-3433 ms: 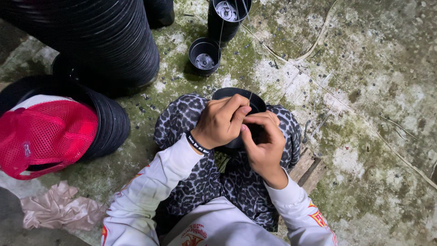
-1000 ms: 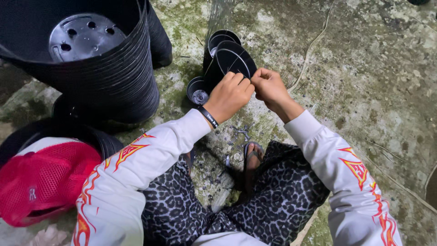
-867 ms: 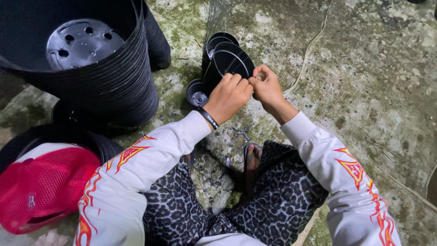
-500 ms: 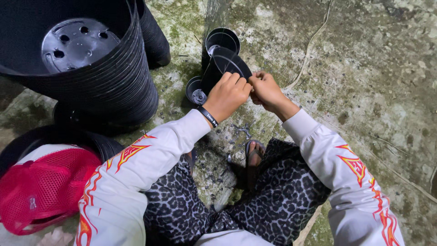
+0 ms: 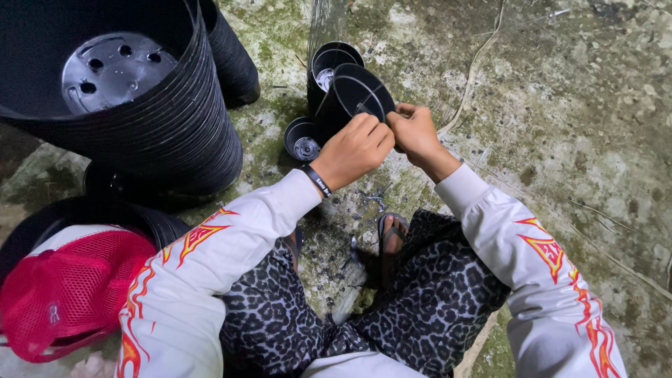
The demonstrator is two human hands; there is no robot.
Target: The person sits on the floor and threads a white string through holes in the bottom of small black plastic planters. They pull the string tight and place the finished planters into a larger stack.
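My left hand [image 5: 355,148] and my right hand [image 5: 414,131] meet at the near rim of a small black plastic pot [image 5: 353,94] that is tilted toward me over the ground. Both hands pinch at the rim, where a thin wire or string seems to cross the pot's mouth. A black wristband sits on my left wrist. Behind the tilted pot stands another black pot [image 5: 329,61], upright. A smaller black pot [image 5: 303,138] sits on the ground just left of my left hand.
A tall stack of large black pots [image 5: 133,105] fills the upper left, with more black pots behind. A red mesh cap [image 5: 59,290] lies on a black pot at lower left. The mossy concrete ground [image 5: 574,105] carries thin wires.
The view has shifted from my lap to the ground ahead. Over the last second my hands stay at the tilted pot's rim, with small finger movements only.
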